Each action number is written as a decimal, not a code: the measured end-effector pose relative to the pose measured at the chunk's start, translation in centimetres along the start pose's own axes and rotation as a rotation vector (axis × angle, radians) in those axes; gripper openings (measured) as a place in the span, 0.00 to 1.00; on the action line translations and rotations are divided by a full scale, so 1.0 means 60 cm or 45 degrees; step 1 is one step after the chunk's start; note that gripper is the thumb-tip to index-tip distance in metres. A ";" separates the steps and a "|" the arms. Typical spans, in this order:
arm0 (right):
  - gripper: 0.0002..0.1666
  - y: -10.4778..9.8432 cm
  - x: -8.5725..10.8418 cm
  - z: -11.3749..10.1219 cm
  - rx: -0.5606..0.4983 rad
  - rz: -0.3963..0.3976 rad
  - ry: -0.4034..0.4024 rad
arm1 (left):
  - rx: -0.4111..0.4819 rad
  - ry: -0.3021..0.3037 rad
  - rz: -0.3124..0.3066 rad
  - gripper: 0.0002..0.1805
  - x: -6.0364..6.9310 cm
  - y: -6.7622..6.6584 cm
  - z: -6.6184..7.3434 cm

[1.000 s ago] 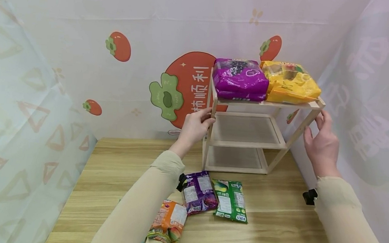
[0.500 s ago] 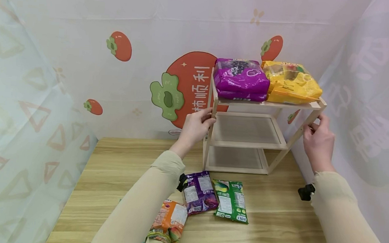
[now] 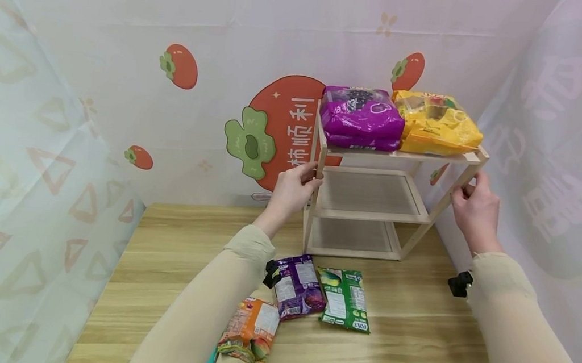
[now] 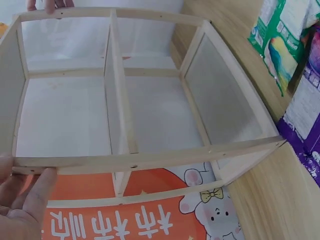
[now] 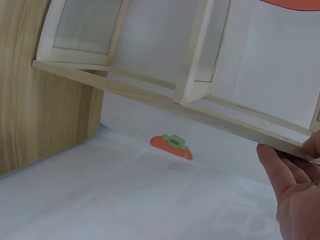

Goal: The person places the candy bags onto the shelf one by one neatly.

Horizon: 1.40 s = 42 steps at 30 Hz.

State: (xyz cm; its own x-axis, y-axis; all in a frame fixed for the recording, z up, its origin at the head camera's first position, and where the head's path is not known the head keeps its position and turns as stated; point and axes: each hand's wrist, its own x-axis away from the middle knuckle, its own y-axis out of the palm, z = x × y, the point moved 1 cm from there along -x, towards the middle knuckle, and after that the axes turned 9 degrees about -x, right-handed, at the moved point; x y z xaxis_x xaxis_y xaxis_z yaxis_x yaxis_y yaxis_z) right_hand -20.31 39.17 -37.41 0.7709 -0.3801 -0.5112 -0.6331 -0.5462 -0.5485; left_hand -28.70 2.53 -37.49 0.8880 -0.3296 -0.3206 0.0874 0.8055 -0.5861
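A light wooden three-tier shelf (image 3: 370,215) stands against the back wall. My left hand (image 3: 292,190) pinches its front left post below the top tier. In the left wrist view the thumb and fingers (image 4: 39,197) lie on either side of that post. On the opposite side, my right hand (image 3: 477,210) holds the front right post, with fingertips touching the wood in the right wrist view. On the top tier a purple bag (image 3: 362,124) and a yellow bag (image 3: 439,127) lie side by side. The middle and bottom tiers show bare panels.
On the wooden table (image 3: 413,328), in front of the shelf, lie a purple packet (image 3: 299,287), a green packet (image 3: 345,300) and an orange packet (image 3: 252,329). A teal edge (image 3: 212,361) peeks out beside my left sleeve. Printed cloth walls enclose the back and sides.
My right hand moved from loosely spread beside the right post to gripping it. The left hand stays on its post, and the shelf and bags look unmoved.
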 end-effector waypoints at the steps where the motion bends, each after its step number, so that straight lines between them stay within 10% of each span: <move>1: 0.25 -0.001 0.000 0.000 0.001 -0.005 0.004 | -0.007 -0.005 -0.002 0.24 0.001 0.000 -0.002; 27: 0.27 0.002 -0.004 0.002 -0.005 -0.105 0.110 | -0.287 -0.157 -0.131 0.12 0.069 -0.001 -0.075; 42: 0.27 0.002 -0.003 0.004 -0.030 -0.107 0.120 | -0.276 -0.403 -0.298 0.15 0.131 0.040 -0.164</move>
State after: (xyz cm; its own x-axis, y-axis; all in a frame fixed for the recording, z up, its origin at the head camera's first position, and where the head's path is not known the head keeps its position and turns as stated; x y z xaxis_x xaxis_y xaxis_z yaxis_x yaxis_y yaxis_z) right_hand -20.56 39.35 -37.55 0.8251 -0.4002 -0.3989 -0.5650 -0.5959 -0.5707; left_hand -25.94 -2.94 -48.74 0.9529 -0.2965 0.0631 0.2358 0.5941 -0.7690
